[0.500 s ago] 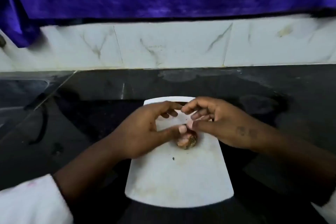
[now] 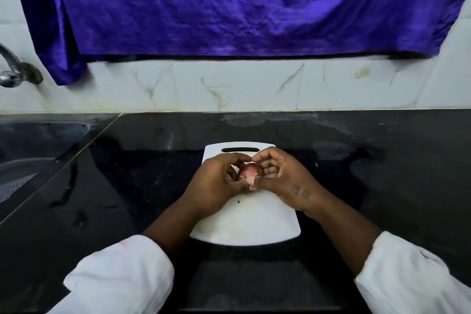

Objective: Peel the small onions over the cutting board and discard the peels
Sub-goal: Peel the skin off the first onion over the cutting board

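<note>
Onion (image 2: 249, 170), cupped in my left hand (image 2: 216, 183) above the board's (image 2: 244, 227) 12 o'clock end; right hand (image 2: 283, 176) pinches skin: peel in gentle strips.

A small, rounded, reddish-pink onion (image 2: 249, 170) sits just above the middle of the frame, over the upper half of a white plastic cutting board (image 2: 244, 222) with rounded corners and a slot handle at its far edge. Pale flakes of peel (image 2: 251, 180) hang at its lower side.
</note>
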